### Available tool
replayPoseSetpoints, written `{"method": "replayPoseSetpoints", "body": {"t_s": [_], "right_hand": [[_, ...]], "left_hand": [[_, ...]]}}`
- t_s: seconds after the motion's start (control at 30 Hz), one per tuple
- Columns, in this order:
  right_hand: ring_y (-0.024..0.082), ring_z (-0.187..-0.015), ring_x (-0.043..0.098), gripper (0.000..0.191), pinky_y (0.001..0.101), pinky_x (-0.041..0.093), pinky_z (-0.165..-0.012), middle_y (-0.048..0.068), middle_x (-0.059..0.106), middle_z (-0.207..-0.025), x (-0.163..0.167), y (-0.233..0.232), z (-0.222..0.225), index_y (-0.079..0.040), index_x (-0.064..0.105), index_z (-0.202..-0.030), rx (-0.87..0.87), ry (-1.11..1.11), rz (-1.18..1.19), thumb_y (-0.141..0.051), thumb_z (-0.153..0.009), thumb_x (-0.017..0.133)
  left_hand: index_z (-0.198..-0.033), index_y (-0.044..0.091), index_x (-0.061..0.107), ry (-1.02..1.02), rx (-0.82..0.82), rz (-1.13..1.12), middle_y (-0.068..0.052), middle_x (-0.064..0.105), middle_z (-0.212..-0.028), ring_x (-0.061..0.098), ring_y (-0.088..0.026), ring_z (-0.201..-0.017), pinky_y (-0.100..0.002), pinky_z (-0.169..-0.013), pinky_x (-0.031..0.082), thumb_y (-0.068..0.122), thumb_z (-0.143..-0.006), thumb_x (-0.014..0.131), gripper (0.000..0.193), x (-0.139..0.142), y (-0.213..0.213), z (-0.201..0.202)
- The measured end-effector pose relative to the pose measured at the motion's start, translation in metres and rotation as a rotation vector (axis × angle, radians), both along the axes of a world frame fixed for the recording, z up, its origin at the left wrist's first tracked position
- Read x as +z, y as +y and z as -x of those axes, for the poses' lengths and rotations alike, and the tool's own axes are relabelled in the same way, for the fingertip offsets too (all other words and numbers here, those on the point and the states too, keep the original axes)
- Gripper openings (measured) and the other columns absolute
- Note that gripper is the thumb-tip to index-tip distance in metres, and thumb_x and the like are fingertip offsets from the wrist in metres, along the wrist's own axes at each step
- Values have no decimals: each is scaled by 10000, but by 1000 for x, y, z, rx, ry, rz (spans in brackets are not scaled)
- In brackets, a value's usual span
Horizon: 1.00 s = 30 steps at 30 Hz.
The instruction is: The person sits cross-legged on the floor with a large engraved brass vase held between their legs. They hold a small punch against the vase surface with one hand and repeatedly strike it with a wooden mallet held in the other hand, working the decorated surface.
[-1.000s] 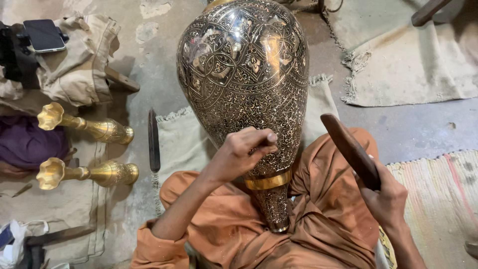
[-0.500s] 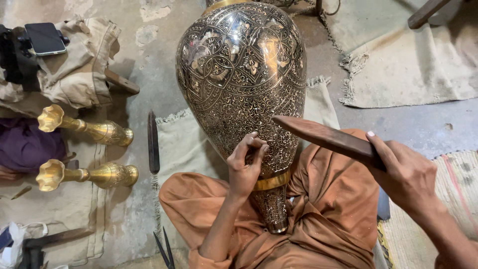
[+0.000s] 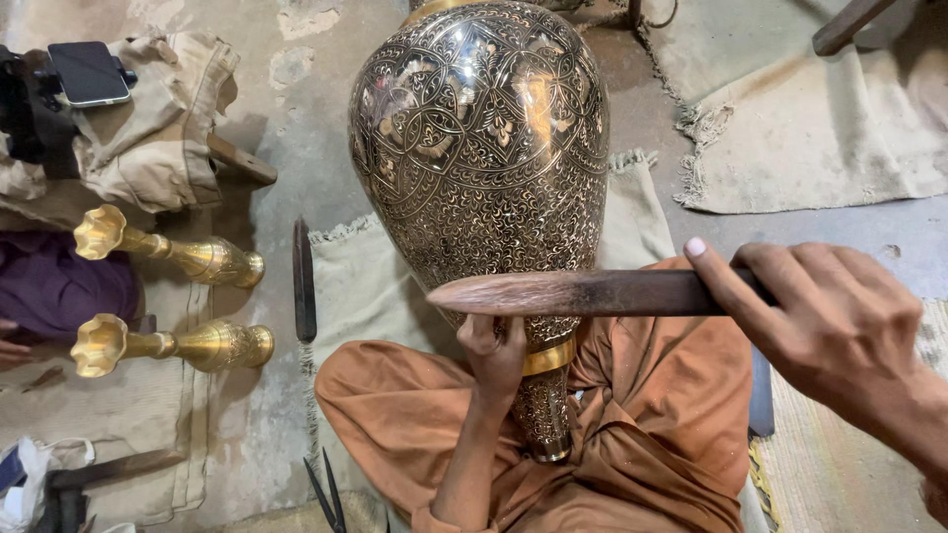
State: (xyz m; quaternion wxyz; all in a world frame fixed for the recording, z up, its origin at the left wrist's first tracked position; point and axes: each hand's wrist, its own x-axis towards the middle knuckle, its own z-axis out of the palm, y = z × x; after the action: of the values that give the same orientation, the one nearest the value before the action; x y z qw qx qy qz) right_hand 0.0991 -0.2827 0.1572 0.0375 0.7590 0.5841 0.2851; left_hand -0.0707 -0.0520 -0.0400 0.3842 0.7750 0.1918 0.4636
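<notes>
Over on the far left a phone lies on a heap of beige cloth, and below it two small brass vases lie on their sides on the floor — trumpet mouths pointing left. A dark metal file lies along the edge of the mat, with a pair of scissors near the person's knee.

In the middle stands the big engraved vase, upside-down as it looks from here, its narrow neck propped in the orange-clothed lap and its wide belly leaning away over the mat. It looks heavy and rigid to me, polished metal, likely slick on the smooth patches and easy to dent or scratch. The neck by the brass band seems the sure place to steady it, with the lap bearing the weight.

The left hand is pressed to the vase just above that band, fingers pinched together; whether they hold a small tool I cannot tell, since the stick covers them.

The right hand is closed firmly round the dark end of a wooden stick, which lies level across the vase just above the left hand — touching or not, I cannot say.
</notes>
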Motion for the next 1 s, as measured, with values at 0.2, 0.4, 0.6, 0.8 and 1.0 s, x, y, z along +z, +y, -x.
{"method": "replayPoseSetpoints", "body": {"t_s": [0.2, 0.4, 0.6, 0.8, 1.0], "right_hand": [[177, -682, 698, 555, 317, 594, -628, 42, 726, -895, -6, 19, -9, -137, 619, -1458, 85, 62, 79, -120, -905, 675], [221, -719, 703, 510, 351, 564, -619, 61, 714, -924, -4, 21, -12, -108, 563, -1441, 204, 229, -175, -147, -940, 653], [198, -630, 717, 573, 303, 574, -522, 51, 762, -891, -2, 28, -13, -274, 591, -1464, 73, -33, 140, -185, -905, 677], [168, -629, 652, 601, 274, 539, -516, 49, 701, -855, -5, 33, -12, -137, 544, -1508, 63, 362, 51, -76, -931, 701], [182, -632, 622, 562, 333, 496, -511, 95, 720, -940, -11, 28, -18, -108, 506, -1460, 245, 348, -234, -133, -934, 701]], "left_hand": [[-1064, 41, 651, 48, 27, -67, -73, 729, -866, 726, -168, -735, -314, -659, 602, -65, -908, 725, 202, -8, -2, 3], [-1081, 30, 692, -68, -36, -57, -91, 739, -912, 718, -202, -749, -306, -671, 606, -91, -851, 663, 262, -4, -4, 4], [-1083, 12, 663, 53, 14, 20, -86, 717, -851, 710, -164, -709, -305, -609, 572, -74, -893, 716, 216, -6, -5, 6], [-1053, 29, 660, 72, 15, 20, -78, 720, -838, 705, -164, -702, -318, -601, 550, -65, -900, 723, 190, -4, -6, 7], [-1130, 15, 649, 36, -8, 1, -105, 732, -929, 742, -205, -787, -325, -671, 616, -49, -913, 687, 230, 10, -9, 7]]}}
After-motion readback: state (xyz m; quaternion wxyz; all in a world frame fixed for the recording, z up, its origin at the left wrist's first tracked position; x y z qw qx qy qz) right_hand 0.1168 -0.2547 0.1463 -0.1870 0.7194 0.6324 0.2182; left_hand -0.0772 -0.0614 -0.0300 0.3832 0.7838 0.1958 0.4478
